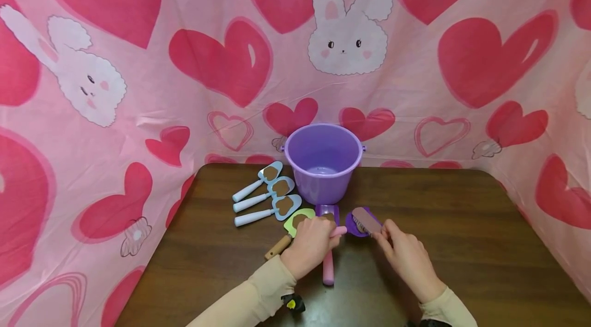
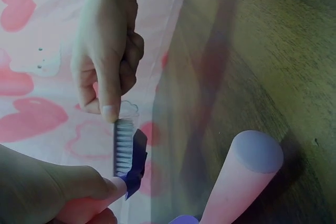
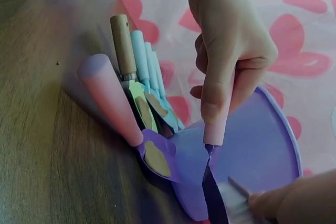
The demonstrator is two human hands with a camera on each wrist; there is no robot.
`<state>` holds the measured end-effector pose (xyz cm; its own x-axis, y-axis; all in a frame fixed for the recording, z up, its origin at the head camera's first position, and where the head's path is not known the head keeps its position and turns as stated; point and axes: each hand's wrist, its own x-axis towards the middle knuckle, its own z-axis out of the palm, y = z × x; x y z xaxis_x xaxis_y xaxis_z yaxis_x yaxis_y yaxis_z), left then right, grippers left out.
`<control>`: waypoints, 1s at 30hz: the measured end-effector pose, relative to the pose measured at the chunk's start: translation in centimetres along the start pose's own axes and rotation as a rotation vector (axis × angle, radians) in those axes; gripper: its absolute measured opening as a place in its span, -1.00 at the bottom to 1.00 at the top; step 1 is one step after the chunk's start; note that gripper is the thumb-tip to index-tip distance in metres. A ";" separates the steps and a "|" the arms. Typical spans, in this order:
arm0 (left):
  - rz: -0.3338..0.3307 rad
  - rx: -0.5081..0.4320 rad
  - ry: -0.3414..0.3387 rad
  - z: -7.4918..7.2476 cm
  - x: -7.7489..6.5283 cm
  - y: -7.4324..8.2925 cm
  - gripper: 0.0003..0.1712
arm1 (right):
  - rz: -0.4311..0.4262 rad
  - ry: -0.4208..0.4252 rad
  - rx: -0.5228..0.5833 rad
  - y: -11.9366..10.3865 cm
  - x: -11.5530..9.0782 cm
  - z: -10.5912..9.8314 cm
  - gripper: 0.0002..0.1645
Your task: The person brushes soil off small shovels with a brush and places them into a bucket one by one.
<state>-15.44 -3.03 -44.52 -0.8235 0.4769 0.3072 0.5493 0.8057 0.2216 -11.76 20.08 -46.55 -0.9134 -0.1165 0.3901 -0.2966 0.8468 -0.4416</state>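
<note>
The pink handle of a purple-bladed trowel (image 1: 351, 225) is gripped by the left hand (image 1: 309, 247), its fingers curled around it; the blade is held out at about two o'clock from that hand, above the bench (image 1: 461, 214). The end of a brush (image 1: 367, 220) is pinched between thumb and fingers of the right hand (image 1: 408, 260); the brush is pointed toward ten o'clock, its bristles set against the blade. Both wrists are covered by beige sleeves (image 1: 258, 291).

A second pink-handled trowel (image 1: 328, 268) is partly hidden by the left hand, its handle end seen at five o'clock from it. At about nine to ten o'clock, a green trowel (image 1: 278, 248) with a wooden handle is seen. Farther out, toward ten to eleven o'clock, three light-blue trowels (image 1: 253, 203) are laid side by side, their blades marked with brown patches. A purple bucket (image 1: 320, 191) is stood upright at twelve o'clock. The bench is backed by a pink cloth (image 1: 286, 44) printed with hearts and rabbits.
</note>
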 end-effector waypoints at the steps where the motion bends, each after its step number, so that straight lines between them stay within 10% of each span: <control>1: 0.002 0.003 0.007 0.0 0.0 0.0 -0.65 | -0.008 0.004 0.001 -0.1 0.0 0.0 -0.61; 30: 0.009 -0.020 0.038 0.0 -0.2 -0.3 -0.43 | -0.058 0.039 0.007 0.1 -0.2 0.0 -0.60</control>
<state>-15.41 -3.33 -44.69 -0.8127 0.4701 0.3442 0.5597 0.7940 0.2372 -11.58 20.17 -46.71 -0.8830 -0.1451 0.4464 -0.3511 0.8353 -0.4230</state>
